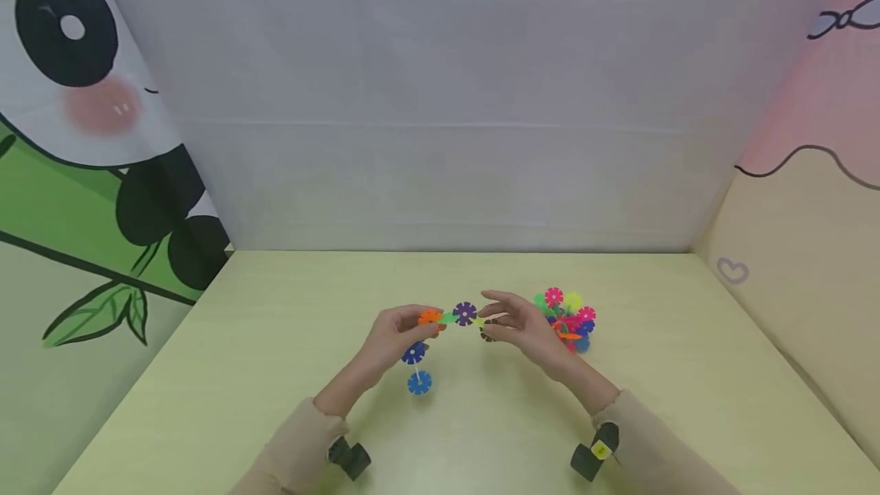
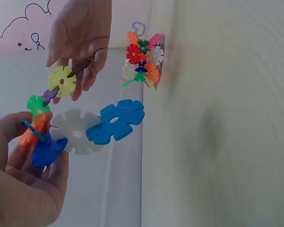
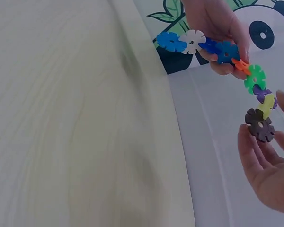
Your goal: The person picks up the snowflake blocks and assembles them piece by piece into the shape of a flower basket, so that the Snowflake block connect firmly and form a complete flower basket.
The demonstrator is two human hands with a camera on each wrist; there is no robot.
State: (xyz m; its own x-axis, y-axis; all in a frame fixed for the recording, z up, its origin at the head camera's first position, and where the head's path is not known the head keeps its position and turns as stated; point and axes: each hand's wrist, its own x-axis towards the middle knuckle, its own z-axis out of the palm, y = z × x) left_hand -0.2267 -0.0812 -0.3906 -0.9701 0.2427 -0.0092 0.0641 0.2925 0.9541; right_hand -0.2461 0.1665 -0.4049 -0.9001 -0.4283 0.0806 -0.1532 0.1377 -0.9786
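Note:
A chain of notched, flower-shaped plastic interlocking discs hangs between the two hands above the table. It runs from a light blue disc through a white one, dark blue, orange, green, purple and yellow to a dark brown disc. My left hand pinches the chain at the orange disc, with the blue and white end hanging below. My right hand is at the brown end, fingertips touching the brown disc, its thumb held apart from the fingers.
A pile of joined, many-coloured discs sits on the pale table, just beyond the right hand. A white cloth wall stands along the table's back edge, with printed panels at both sides.

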